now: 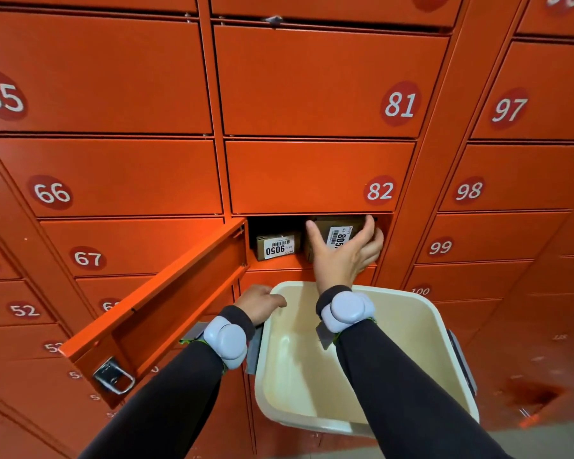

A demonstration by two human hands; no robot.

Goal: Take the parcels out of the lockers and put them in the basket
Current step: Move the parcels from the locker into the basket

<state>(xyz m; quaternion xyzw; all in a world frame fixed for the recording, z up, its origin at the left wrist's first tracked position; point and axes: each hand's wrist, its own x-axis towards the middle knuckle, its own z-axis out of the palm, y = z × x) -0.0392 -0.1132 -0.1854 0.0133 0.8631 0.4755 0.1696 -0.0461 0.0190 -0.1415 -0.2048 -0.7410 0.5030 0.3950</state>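
Note:
An open locker [315,265] below door 82 holds two brown cardboard parcels. The left parcel [277,246] carries a white label reading 9050 and lies untouched. My right hand [343,256] reaches into the locker, thumb and fingers wrapped around the taller right parcel [337,226], which still sits inside. My left hand [260,301] grips the far left rim of the cream plastic basket [421,326], held just below the locker. The basket has nothing in it.
The locker's orange door [153,313] swings out to the left, its metal latch [113,376] near my left forearm. Closed orange lockers numbered 65 to 100 fill the wall all round. A strip of grey floor [544,438] shows at bottom right.

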